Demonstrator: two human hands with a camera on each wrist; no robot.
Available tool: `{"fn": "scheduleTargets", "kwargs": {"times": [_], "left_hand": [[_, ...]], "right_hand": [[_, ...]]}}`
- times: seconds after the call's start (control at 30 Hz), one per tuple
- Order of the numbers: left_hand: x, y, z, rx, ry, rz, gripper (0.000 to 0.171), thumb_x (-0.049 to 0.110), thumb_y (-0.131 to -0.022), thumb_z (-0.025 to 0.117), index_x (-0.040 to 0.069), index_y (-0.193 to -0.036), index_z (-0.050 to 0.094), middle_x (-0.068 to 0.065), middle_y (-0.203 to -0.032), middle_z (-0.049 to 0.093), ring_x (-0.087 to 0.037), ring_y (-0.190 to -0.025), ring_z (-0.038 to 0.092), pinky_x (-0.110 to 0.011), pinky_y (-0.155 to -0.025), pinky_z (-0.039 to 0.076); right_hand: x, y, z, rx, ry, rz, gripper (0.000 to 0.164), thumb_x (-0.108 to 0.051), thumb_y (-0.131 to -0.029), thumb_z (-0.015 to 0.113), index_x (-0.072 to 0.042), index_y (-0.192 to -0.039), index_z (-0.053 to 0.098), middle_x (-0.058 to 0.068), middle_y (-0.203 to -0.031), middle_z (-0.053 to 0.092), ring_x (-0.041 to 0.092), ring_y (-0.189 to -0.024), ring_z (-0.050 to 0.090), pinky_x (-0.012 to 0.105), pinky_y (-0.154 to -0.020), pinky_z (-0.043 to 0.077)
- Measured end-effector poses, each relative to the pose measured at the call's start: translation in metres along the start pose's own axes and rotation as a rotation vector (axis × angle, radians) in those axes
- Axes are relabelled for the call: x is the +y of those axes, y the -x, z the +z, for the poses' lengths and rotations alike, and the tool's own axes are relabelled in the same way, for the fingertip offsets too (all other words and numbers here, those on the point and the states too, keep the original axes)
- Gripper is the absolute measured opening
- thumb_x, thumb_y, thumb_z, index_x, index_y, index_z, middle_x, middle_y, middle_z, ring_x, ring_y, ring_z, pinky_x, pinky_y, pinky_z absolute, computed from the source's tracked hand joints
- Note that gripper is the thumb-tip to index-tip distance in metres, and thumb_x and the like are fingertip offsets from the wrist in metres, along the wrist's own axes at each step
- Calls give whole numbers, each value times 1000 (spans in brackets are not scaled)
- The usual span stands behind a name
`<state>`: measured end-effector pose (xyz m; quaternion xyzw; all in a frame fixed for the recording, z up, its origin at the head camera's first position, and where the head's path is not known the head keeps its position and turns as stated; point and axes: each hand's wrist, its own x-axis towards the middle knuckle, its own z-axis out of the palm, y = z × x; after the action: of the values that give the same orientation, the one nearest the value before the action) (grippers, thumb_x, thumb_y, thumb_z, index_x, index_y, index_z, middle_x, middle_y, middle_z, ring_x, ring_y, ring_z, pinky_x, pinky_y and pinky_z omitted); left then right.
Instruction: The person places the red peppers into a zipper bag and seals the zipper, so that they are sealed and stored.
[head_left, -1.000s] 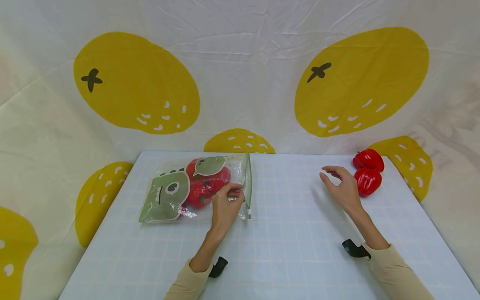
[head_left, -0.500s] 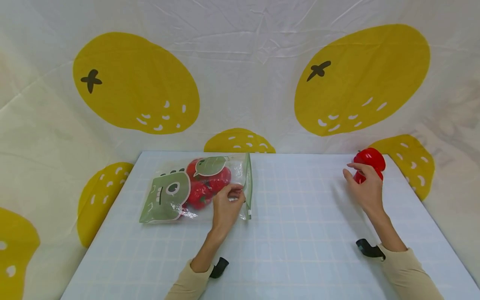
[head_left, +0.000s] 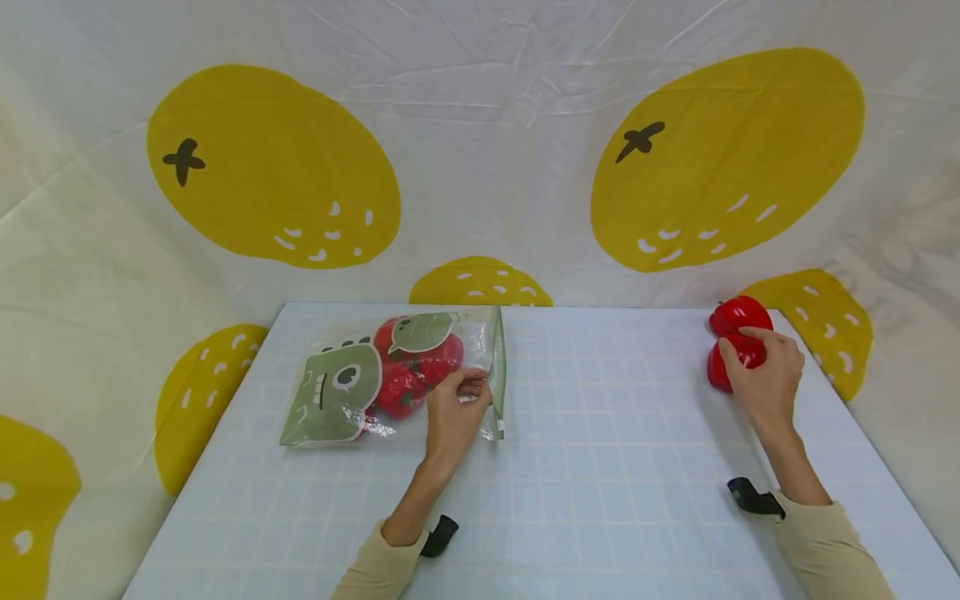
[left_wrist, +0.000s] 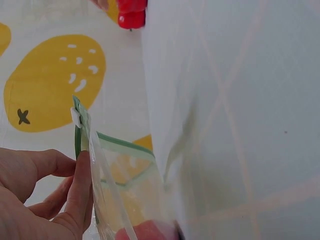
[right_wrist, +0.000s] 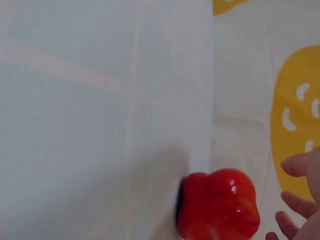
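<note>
You've got soft light, faint shadows on bench (head_left: pixel 600 475), glints on bag (head_left: pixel 330 400), red pepper (right_wrist: pixel 220 205); wrist views dim, maybe blurry.

Wide passage over table (head_left: pixel 600 400) between bag (head_left: pixel 330 408) and near pepper (head_left: pixel 750 352), far pepper (head_left: pixel 738 314) blocking behind

Peppers (head_left: pixel 738 315) red; bag (head_left: pixel 341 400) clear, green-printed; tabletop (head_left: pixel 592 425) pale blue, gridded; backdrop (head_left: pixel 487 167) white, yellow-patterned.

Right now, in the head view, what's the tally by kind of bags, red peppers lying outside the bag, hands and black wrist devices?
Bag: 1
Loose red peppers: 2
Hands, left hand and right hand: 2
Black wrist devices: 2
Total: 7
The red items inside the bag overlap, so they are left uncounted.
</note>
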<state>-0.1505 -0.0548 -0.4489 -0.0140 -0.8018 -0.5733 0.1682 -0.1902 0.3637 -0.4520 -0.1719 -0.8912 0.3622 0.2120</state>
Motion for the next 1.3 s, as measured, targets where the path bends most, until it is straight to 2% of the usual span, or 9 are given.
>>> {"fn": "scheduleTargets", "kwargs": {"times": [0.2,0.4,0.6,0.9,1.3], "left_hand": [[0,0,0,-4,-4,-6,12,-3,-87,74,-2,-99,76,-10,-86,74,-21,-74,72,-23,-67,60],[0,0,0,-12,-23,-23,13,-1,-87,75,0,-100,76,-9,-89,75,-20,-76,72,-24,-69,61],[1,1,-1,-17,-19,-35,13,-1,-88,75,1,-101,76,-10,-89,74,-21,-77,72,-26,-70,62],[1,1,-1,-25,-22,-34,14,1,-88,75,1,-102,76,-9,-90,75,-21,-78,72,-26,-70,62],[0,0,-1,-21,-26,-31,14,0,-88,75,1,-101,76,-10,-91,75,-21,-78,72,-27,-71,62]], "right_hand": [[14,-3,-5,2,3,33,59,-28,-99,64,-2,-149,45,21,-160,31,33,-151,21,66,-115,32],[22,-4,-5,-64,41,86,65,-30,-100,61,1,-153,38,27,-159,26,40,-149,22,70,-112,34],[28,-6,-8,-124,69,94,70,-30,-102,59,4,-156,31,34,-153,30,49,-142,28,72,-106,39],[34,-7,-12,-188,40,102,71,-35,-104,55,1,-157,25,31,-156,34,50,-135,41,66,-105,43],[31,-8,-17,-207,17,155,75,-39,-102,59,0,-159,29,30,-157,35,50,-139,39,62,-108,41]]}}
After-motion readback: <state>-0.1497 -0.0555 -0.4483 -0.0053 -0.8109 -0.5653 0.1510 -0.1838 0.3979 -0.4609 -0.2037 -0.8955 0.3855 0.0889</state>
